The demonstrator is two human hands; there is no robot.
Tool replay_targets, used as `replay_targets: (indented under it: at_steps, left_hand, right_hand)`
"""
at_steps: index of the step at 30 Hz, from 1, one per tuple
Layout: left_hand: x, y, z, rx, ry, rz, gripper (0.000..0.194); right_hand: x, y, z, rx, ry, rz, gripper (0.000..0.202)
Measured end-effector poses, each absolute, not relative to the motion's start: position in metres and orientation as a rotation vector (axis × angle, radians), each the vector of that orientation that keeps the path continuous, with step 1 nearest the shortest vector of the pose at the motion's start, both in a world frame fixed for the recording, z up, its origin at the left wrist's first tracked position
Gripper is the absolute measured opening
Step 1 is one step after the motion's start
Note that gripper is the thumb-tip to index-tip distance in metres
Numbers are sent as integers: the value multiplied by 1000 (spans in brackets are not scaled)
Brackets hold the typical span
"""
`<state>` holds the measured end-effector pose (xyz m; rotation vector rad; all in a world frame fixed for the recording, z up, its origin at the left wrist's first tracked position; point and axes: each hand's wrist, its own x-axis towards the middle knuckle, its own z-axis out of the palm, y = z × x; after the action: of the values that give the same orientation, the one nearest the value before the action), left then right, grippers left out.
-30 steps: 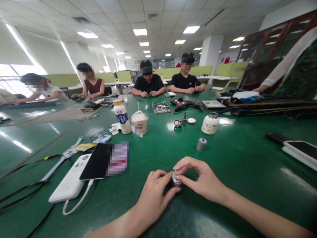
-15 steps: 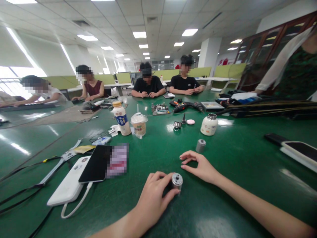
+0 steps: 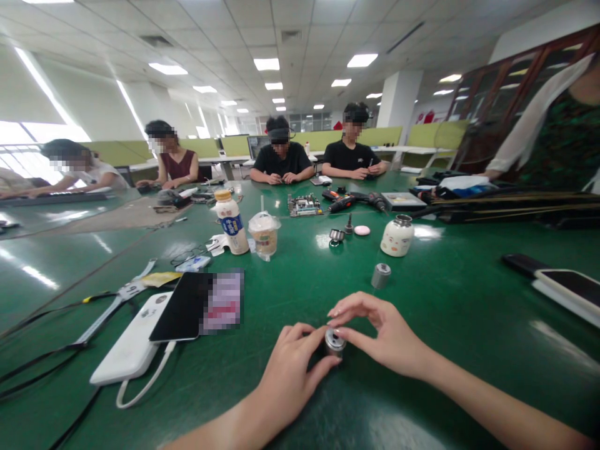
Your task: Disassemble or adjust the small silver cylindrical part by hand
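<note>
A small silver cylindrical motor (image 3: 334,345) stands upright on the green table near me. My left hand (image 3: 291,357) grips its side between thumb and fingers. Over its top comes my right hand (image 3: 375,330), curved, with thumb and fingertips drawn close together at the motor's upper rim. What those fingertips pinch, if anything, is too small to make out. Beyond the right hand, a second silver cylindrical motor (image 3: 381,275) rests on the table, untouched.
Left of me lie a white power bank (image 3: 134,340) with its cable and a black phone (image 3: 180,306). Farther off stand a bottle (image 3: 231,225), a lidded cup (image 3: 264,236) and a white jar (image 3: 397,236). A circuit board (image 3: 304,205) lies beyond; several people sit around the table.
My right hand has moved left and toward me, from open beside the motor to its top, fingertips closing in. My left hand keeps its grip on the motor.
</note>
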<state>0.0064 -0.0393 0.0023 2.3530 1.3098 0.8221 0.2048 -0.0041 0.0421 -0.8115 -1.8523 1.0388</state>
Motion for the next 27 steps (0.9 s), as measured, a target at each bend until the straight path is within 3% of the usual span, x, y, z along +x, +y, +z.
replay_targets:
  at_steps: [16,27]
  left_hand:
    - [6,-40,-1,2335,1288,839,33]
    - [6,-39,2,2324,1300,832,33]
  right_hand:
    - [199,-13,44,-880,-1953,985,19]
    - [204,-9,43,-891,-2014,709,25]
